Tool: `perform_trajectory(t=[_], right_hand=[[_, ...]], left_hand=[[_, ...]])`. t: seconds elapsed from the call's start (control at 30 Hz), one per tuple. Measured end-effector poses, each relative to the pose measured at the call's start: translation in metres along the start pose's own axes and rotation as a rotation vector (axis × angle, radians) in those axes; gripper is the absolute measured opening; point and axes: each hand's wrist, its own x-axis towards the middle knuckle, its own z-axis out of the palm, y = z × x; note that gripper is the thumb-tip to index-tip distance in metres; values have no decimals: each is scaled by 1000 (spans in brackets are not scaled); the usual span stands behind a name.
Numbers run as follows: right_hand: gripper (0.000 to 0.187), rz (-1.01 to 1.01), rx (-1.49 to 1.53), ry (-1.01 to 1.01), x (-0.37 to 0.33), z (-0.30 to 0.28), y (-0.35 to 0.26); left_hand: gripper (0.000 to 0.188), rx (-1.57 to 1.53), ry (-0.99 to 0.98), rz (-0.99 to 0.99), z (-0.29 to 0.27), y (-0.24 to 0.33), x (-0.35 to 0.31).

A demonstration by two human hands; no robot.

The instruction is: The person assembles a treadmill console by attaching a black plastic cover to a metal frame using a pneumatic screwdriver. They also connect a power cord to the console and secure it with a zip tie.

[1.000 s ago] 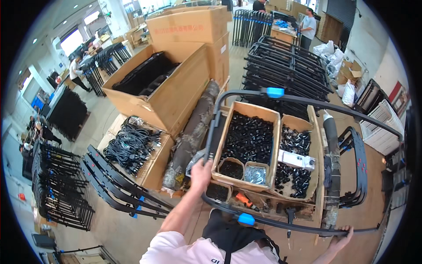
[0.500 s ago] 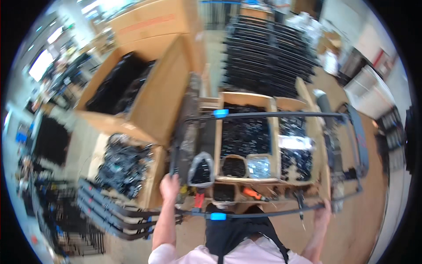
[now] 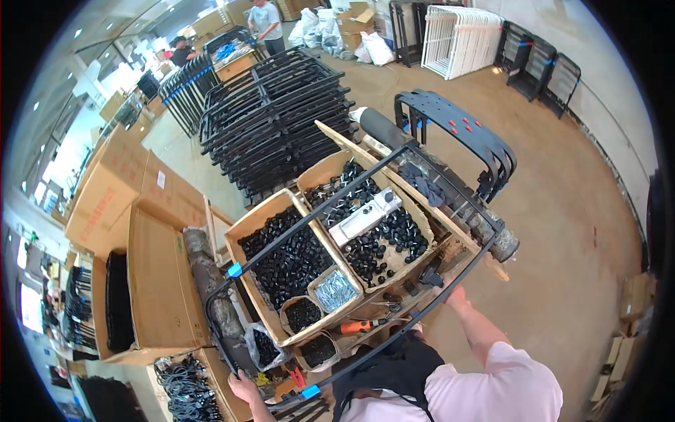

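I hold a black rectangular tube frame (image 3: 302,221) tilted over the workbench, one end in each hand. My left hand (image 3: 244,387) is closed round its left end tube near the lower edge. My right hand (image 3: 452,291) grips the near bar by the right corner. Blue pieces sit on the frame's long bars. Beneath it are wooden trays: one is full of black plastic parts (image 3: 288,250), another has black knob-like parts (image 3: 390,239) with a white block (image 3: 365,216) across them. A small box of silver screws (image 3: 333,290) stands in the first tray.
An orange-handled tool (image 3: 358,327) and red-handled pliers (image 3: 297,378) lie along the near side. Curved black panels (image 3: 457,126) stand at the right end. Beyond rises a stack of black frames (image 3: 274,112). Cardboard boxes (image 3: 158,274) are at left. Another person (image 3: 266,24) stands far back.
My view has swung round to the right. The frame now appears slanted, its right end farther up in view, and both hands still hold it.
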Motion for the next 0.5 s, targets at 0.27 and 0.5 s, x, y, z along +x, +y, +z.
perform_trajectory(t=[0.27, 0.5], right_hand=[[61, -70, -448, -183, 60, 37, -4], [54, -9, -250, -297, 47, -40, -10]], left_hand=[[43, -25, 132, 76, -15, 54, 7], [28, -697, -231, 194, -15, 273, -47]])
